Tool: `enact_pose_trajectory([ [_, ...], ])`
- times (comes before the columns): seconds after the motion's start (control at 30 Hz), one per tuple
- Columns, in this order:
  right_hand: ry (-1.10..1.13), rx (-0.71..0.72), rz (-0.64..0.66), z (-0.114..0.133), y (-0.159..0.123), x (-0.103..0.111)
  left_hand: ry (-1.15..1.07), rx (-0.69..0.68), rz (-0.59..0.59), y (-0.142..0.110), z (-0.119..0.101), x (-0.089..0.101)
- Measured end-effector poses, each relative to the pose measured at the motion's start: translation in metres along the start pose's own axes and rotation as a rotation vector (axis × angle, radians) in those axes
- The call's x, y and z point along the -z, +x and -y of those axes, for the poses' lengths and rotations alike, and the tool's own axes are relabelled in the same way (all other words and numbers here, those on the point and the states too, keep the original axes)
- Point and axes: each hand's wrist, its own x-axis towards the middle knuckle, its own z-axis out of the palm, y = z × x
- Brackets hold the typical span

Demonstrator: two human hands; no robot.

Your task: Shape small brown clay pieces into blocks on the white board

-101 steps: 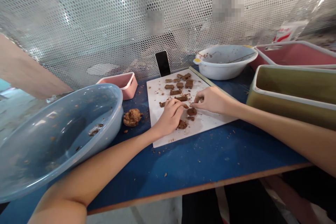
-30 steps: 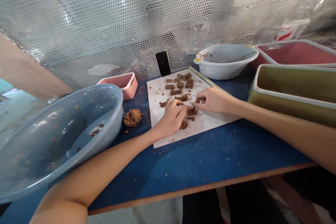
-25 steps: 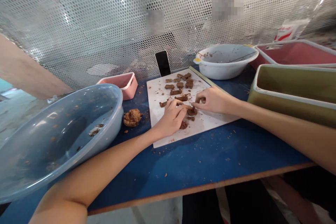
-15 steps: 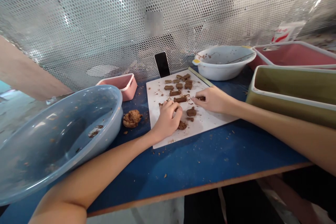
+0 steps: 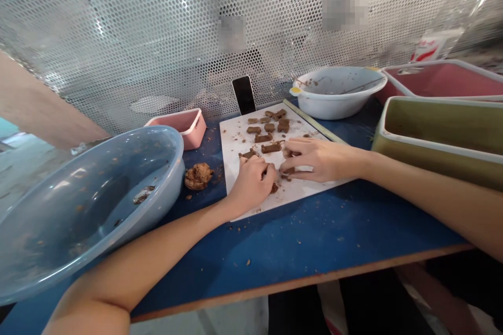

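Note:
A white board (image 5: 251, 213) holds several small brown clay pieces, some shaped like little bones, such as the one with flared ends (image 5: 271, 147). My left hand (image 5: 251, 180) rests on the board's near left part with its fingers curled and closed; what lies under them is mostly hidden. A brown clay piece (image 5: 247, 154) shows just beyond its fingertips, and a crumbly brown bit (image 5: 274, 187) beside its thumb. Close by on the right, my right hand (image 5: 312, 159) reaches over the board, fingers spread apart, above and around brown pieces that they partly cover.
A brown clay lump (image 5: 198, 176) lies left of the board, by a big blue basin (image 5: 173, 167). Behind stand a small pink box (image 5: 195, 133), a phone (image 5: 244, 95) and a perforated metal panel (image 5: 176, 36). On the right are a white basin (image 5: 334, 107) and a green bin (image 5: 432, 138).
My right hand has moved nearer my left hand and toward me, its fingers going from a pinch on a brown piece to spread. My left hand has hardly moved.

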Motion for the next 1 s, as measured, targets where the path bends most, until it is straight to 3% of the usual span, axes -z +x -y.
enact_pose_trajectory([
  [0.3,-0.106,0.067,0.062,0.004,0.001,-0.003,-0.137,0.116,-0.077,0.000,-0.003,0.002],
  [0.5,-0.097,0.071,0.074,0.003,0.003,-0.009,-0.124,0.106,-0.095,0.001,0.000,0.000],
  [0.73,0.036,0.006,0.059,0.001,0.003,-0.017,-0.136,0.089,-0.092,0.001,0.000,-0.001],
  [1.0,0.148,-0.008,0.084,-0.001,0.000,-0.007,-0.160,0.100,-0.084,0.002,-0.003,0.002],
])
